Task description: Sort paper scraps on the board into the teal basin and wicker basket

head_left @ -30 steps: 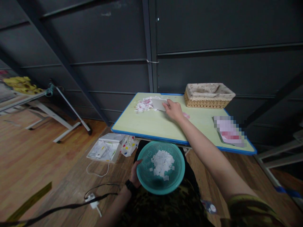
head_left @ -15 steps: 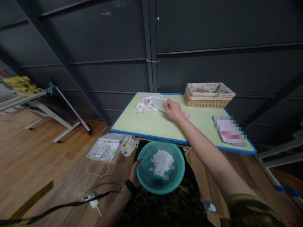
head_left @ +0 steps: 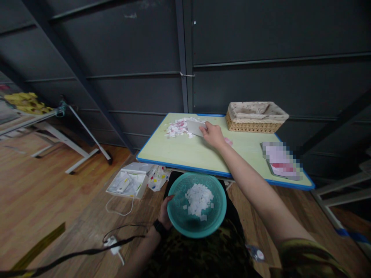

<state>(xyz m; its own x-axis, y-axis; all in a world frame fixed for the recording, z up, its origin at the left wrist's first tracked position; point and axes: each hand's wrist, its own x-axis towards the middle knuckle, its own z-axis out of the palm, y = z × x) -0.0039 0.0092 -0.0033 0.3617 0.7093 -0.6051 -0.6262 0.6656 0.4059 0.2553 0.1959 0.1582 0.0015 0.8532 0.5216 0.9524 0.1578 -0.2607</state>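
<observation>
Right hand (head_left: 213, 135) clamped 1 pale card (head_left: 194, 127) beside paper scraps (head_left: 176, 128) on counter (head_left: 174, 151); left hand (head_left: 165, 214) clasped green basket (head_left: 199, 233) by rim.

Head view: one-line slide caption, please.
Left hand holds a teal basket of white pieces; right hand holds a pale card at a pile of scraps on the yellow-green table.

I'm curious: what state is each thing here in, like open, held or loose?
Teal basket: mouth upward, partly filled, held.
White paper pieces: loosely heaped inside it.
Table scraps: loose, spread out.
White card: held beside them.
Left grip: closed on the teal basket.
Right grip: closed on the white card.
Wicker basket: upright, cloth-lined.
White box: open.
</observation>
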